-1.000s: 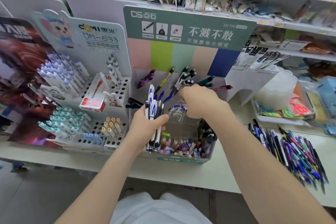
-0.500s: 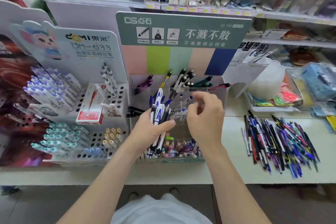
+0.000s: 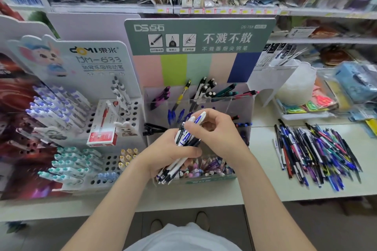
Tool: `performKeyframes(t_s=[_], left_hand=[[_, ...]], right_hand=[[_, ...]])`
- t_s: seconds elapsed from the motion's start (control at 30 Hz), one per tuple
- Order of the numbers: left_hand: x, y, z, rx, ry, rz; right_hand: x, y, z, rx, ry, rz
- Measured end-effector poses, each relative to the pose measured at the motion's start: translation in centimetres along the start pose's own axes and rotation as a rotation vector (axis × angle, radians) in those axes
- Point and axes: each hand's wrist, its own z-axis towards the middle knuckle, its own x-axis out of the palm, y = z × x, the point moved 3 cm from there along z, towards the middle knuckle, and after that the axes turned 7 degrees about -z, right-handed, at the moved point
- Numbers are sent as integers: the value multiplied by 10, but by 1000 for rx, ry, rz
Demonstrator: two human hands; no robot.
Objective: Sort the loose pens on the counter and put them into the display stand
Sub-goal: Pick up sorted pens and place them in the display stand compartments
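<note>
My left hand (image 3: pixel 167 155) grips a bundle of white and blue pens (image 3: pixel 184 138) in front of the clear acrylic display stand (image 3: pixel 240 104) with the green header. My right hand (image 3: pixel 220 130) meets the bundle from the right, its fingertips pinching the top of one white and blue pen (image 3: pixel 199 117). The stand's back compartments hold a few pens of different colours; its front row holds several small pens. A pile of loose pens (image 3: pixel 314 149) lies on the counter (image 3: pixel 261 169) to the right.
A white peg-hole stand (image 3: pixel 114 161) with several purple and teal pens and a red box (image 3: pixel 103 128) stands to the left. A tray of packets (image 3: pixel 306 106) sits behind the loose pile. Stocked shelves run along the back.
My right hand has pulled back from the stand's back compartments and come down onto the bundle in my left hand. The view has shifted right, showing more of the loose pile.
</note>
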Motion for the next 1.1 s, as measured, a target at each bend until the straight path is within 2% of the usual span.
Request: performKeyframes(t_s=[0.17, 0.37, 0.47, 0.53, 0.63, 0.8, 0.9, 1.03, 1.1], left_hand=[[1, -1, -3, -52, 19, -36], [-5, 8, -3, -72, -21, -104], [-7, 14, -5, -94, -2, -149], [-5, 15, -5, -103, 4, -141], [-1, 13, -3, -95, -7, -126], [1, 1, -3, -52, -62, -31], [-1, 1, -2, -47, -95, 1], [-7, 9, -1, -46, -138, 5], [-10, 13, -1, -44, -185, 1]], right_hand=[[2, 0, -1, -93, 27, 2], [4, -2, 2, -59, -7, 29], [-5, -3, 7, -26, -87, 132], [-5, -4, 10, -14, -80, 163], [2, -6, 8, 8, -27, 140], [5, -8, 1, -89, -45, 36], [2, -6, 4, -126, -128, 135], [-14, 5, 10, -222, -388, 421], [-29, 6, 12, -258, -425, 338]])
